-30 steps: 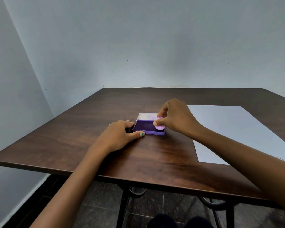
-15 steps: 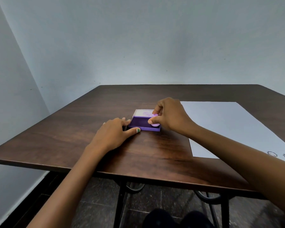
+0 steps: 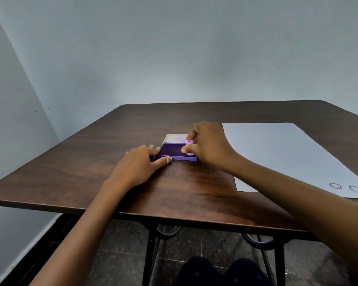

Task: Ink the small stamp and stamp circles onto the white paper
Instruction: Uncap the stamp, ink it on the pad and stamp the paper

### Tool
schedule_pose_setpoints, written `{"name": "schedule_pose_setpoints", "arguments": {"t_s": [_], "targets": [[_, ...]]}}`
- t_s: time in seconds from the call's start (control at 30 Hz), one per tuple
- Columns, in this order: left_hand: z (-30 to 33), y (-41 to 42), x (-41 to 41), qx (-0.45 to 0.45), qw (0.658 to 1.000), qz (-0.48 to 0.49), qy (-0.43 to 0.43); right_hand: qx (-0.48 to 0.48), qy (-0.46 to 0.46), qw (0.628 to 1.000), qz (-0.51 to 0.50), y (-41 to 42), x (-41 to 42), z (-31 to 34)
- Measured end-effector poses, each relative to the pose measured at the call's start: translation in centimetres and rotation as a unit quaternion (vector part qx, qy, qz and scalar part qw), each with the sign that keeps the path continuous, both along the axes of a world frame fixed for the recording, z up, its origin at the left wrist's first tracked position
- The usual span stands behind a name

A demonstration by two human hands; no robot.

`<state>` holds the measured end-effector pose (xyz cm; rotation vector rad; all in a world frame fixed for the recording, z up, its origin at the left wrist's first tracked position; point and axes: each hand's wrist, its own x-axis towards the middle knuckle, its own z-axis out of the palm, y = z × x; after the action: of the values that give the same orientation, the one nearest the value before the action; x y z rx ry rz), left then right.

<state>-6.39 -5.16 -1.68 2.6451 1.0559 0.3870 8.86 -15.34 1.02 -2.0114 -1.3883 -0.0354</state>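
Observation:
A purple ink pad (image 3: 172, 151) lies open near the middle of the dark wooden table (image 3: 186, 182), its pale lid folded back behind it. My right hand (image 3: 209, 145) pinches a small pink stamp (image 3: 189, 142) and holds it down on the pad's right end. My left hand (image 3: 141, 164) lies flat on the table against the pad's left side, thumb along its front edge. A white paper (image 3: 285, 153) lies to the right, with two stamped circles (image 3: 345, 187) near its front right corner.
A pale wall stands close behind and to the left of the table. The table's front edge runs just below my forearms, with dark metal legs and a dark tiled floor beneath.
The view has tilted a little, so the two stamped circles on the paper have come fully into sight. Both hands stay at the ink pad, the stamp still pressed on it.

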Motion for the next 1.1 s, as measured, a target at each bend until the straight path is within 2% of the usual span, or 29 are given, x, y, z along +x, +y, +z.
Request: {"name": "schedule_pose_setpoints", "arguments": {"t_s": [0.1,0.23,0.37,0.5,0.6,0.73,0.83,0.93,1.0,1.03,1.1], "targets": [[-0.1,0.0,0.1,0.000,1.000,0.003,-0.009,0.005,0.015,1.000,0.009,0.1,0.4,0.3],[-0.1,0.0,0.1,0.011,1.000,0.003,0.001,0.000,-0.027,1.000,0.005,0.2,0.3,-0.2],[-0.1,0.0,0.0,0.012,1.000,0.003,0.002,0.005,-0.018,1.000,-0.002,0.4,0.4,-0.3],[-0.2,0.0,0.0,0.015,1.000,0.003,0.002,0.022,-0.075,0.997,-0.003,0.2,-0.2,-1.0],[-0.2,0.0,0.0,0.014,1.000,0.005,0.000,0.031,-0.051,0.998,-0.008,0.1,0.0,-0.9],[-0.2,-0.2,-0.1,0.019,1.000,-0.002,-0.005,0.031,-0.081,0.996,-0.006,0.1,0.0,-1.0],[-0.1,-0.2,-0.3,0.005,1.000,0.004,-0.009,0.006,-0.044,0.999,0.018,0.1,0.4,0.0],[0.0,-0.4,-0.4,0.000,1.000,0.005,-0.012,0.015,0.049,0.998,0.026,-0.3,1.5,1.3],[0.0,-0.6,-0.4,0.004,1.000,0.005,-0.015,0.064,0.211,0.975,0.018,-1.0,2.0,1.8],[-0.1,-0.7,-0.4,0.009,1.000,0.006,-0.019,0.079,0.313,0.946,0.016,-1.4,2.3,1.9],[0.1,-1.1,-0.5,0.028,0.999,0.016,-0.031,0.079,0.503,0.861,0.022,-2.1,2.7,2.2]]}}
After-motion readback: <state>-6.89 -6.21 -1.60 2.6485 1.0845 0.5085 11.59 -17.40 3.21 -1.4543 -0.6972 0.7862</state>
